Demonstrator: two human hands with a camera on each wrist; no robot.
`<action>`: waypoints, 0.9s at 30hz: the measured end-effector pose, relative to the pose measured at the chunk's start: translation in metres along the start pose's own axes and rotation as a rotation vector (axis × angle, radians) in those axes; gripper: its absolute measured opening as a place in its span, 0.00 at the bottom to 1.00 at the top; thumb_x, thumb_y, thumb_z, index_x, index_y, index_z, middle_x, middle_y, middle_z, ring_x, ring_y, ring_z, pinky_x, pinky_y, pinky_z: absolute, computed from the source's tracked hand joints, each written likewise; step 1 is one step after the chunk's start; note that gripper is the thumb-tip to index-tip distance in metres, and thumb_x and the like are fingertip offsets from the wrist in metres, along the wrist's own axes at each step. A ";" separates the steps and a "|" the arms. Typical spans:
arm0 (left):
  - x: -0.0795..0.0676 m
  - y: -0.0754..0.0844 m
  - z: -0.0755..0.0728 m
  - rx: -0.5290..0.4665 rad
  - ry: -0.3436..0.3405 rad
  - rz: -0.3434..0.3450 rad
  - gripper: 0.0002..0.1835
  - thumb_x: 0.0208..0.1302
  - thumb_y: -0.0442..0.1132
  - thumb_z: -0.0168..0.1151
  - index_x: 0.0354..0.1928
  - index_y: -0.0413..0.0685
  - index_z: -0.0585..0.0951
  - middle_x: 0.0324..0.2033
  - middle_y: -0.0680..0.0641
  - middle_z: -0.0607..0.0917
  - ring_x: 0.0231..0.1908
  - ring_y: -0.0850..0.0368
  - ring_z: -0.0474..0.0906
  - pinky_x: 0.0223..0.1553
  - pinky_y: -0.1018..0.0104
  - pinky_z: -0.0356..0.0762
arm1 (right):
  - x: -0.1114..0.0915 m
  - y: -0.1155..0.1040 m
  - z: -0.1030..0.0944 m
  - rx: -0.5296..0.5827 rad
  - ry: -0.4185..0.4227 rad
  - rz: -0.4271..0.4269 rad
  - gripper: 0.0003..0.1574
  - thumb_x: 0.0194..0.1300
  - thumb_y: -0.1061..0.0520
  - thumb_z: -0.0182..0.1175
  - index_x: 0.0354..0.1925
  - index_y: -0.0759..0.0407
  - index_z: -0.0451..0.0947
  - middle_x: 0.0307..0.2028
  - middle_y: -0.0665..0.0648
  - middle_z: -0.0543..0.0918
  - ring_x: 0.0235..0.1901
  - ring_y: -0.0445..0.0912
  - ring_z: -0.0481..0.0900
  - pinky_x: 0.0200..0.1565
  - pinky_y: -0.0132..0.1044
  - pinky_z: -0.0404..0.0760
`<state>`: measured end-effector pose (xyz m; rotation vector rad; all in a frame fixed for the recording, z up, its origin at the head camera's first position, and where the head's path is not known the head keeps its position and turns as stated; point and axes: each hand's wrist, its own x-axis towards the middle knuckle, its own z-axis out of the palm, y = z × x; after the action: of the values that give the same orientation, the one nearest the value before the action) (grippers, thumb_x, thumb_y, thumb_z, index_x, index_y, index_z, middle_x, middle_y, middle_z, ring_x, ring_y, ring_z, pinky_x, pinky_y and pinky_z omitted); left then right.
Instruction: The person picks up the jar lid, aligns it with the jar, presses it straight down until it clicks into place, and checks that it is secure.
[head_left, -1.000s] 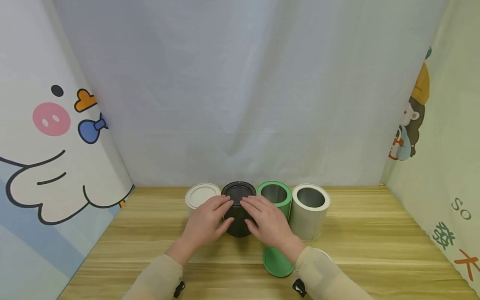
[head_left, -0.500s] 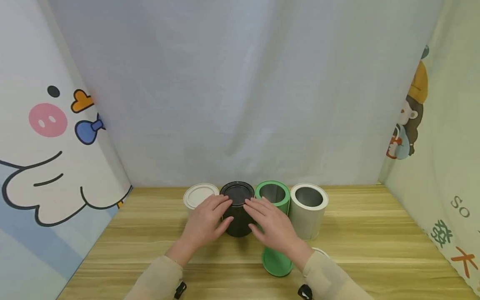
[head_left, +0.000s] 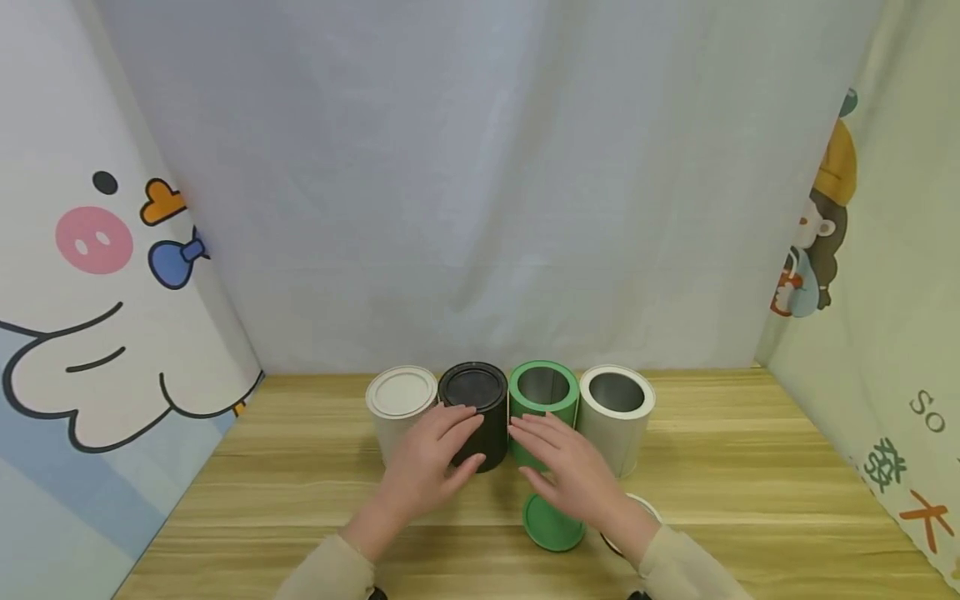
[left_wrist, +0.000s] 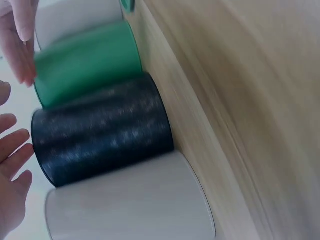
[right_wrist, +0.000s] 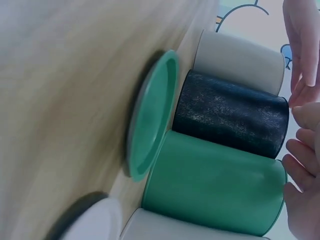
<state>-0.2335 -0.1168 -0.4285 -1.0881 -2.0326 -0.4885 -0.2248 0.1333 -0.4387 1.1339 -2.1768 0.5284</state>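
Note:
Several cylindrical tins stand in a row. A white tin (head_left: 384, 429) and a black tin (head_left: 491, 437) have lids on; a green tin (head_left: 525, 454) and a second white tin (head_left: 622, 442) are uncovered at the top. My left hand (head_left: 423, 462), fingers extended, hovers in front of the black tin and holds nothing. To its right, my right hand (head_left: 577, 471) is also unfolded and overlaps the green tin in the head view. Both wrist views show the fingertips near the tins' upper rims.
A green lid (head_left: 553, 525) lies on the wooden table (head_left: 300, 483) before the green tin. Beside it, a white lid (head_left: 647, 505) is partly covered by my right wrist. A pale curtain (head_left: 480, 183) hangs behind the row, with printed cloths on both sides.
Both hands have drawn back toward me from the black tin's lid, and the right hand has shifted to the right. More of the white lid shows. The tins have stayed put.

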 end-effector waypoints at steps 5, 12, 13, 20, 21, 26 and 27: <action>0.003 0.013 0.001 -0.035 0.010 0.026 0.22 0.71 0.49 0.59 0.54 0.37 0.81 0.51 0.40 0.83 0.52 0.46 0.80 0.56 0.45 0.77 | -0.009 -0.001 -0.007 0.042 -0.008 0.017 0.37 0.48 0.63 0.76 0.58 0.65 0.79 0.56 0.61 0.81 0.58 0.57 0.77 0.61 0.56 0.73; -0.001 0.030 0.011 -0.106 -0.077 -0.016 0.26 0.56 0.44 0.73 0.56 0.42 0.81 0.53 0.44 0.82 0.54 0.50 0.79 0.59 0.53 0.75 | -0.023 0.002 -0.016 0.046 -0.055 0.051 0.37 0.49 0.61 0.76 0.58 0.64 0.78 0.56 0.61 0.81 0.57 0.56 0.77 0.61 0.57 0.72; -0.002 0.032 0.014 -0.112 -0.090 -0.019 0.26 0.56 0.45 0.73 0.56 0.42 0.81 0.53 0.45 0.82 0.54 0.50 0.78 0.59 0.56 0.75 | -0.026 0.002 -0.017 0.045 -0.062 0.053 0.37 0.49 0.60 0.76 0.58 0.64 0.79 0.56 0.61 0.81 0.57 0.56 0.77 0.60 0.58 0.72; -0.007 0.045 0.029 -0.178 -0.193 -0.064 0.27 0.55 0.46 0.75 0.56 0.44 0.82 0.52 0.47 0.83 0.54 0.54 0.78 0.56 0.63 0.77 | -0.040 0.004 -0.022 0.039 -0.132 0.084 0.37 0.49 0.57 0.77 0.58 0.64 0.79 0.56 0.59 0.81 0.57 0.54 0.77 0.60 0.58 0.72; -0.008 0.047 0.031 -0.183 -0.217 -0.074 0.27 0.56 0.47 0.75 0.56 0.44 0.82 0.52 0.47 0.83 0.54 0.55 0.78 0.56 0.63 0.77 | -0.042 0.004 -0.022 0.039 -0.141 0.087 0.37 0.50 0.57 0.77 0.58 0.64 0.79 0.56 0.59 0.81 0.57 0.54 0.77 0.60 0.57 0.73; -0.011 0.051 0.038 -0.168 -0.321 -0.102 0.29 0.57 0.51 0.73 0.58 0.46 0.81 0.54 0.48 0.82 0.55 0.56 0.77 0.57 0.64 0.76 | -0.054 0.006 -0.027 0.049 -0.169 0.102 0.38 0.50 0.54 0.77 0.59 0.64 0.78 0.57 0.59 0.81 0.57 0.56 0.77 0.57 0.55 0.75; -0.012 0.052 0.040 -0.164 -0.330 -0.102 0.29 0.57 0.52 0.73 0.58 0.46 0.81 0.54 0.49 0.82 0.55 0.56 0.77 0.57 0.64 0.76 | -0.056 0.007 -0.028 0.049 -0.177 0.106 0.39 0.50 0.53 0.77 0.59 0.64 0.78 0.57 0.59 0.81 0.57 0.56 0.77 0.57 0.54 0.76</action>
<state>-0.2046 -0.0690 -0.4636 -1.2326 -2.3794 -0.5662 -0.1962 0.1861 -0.4574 1.1334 -2.3991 0.5473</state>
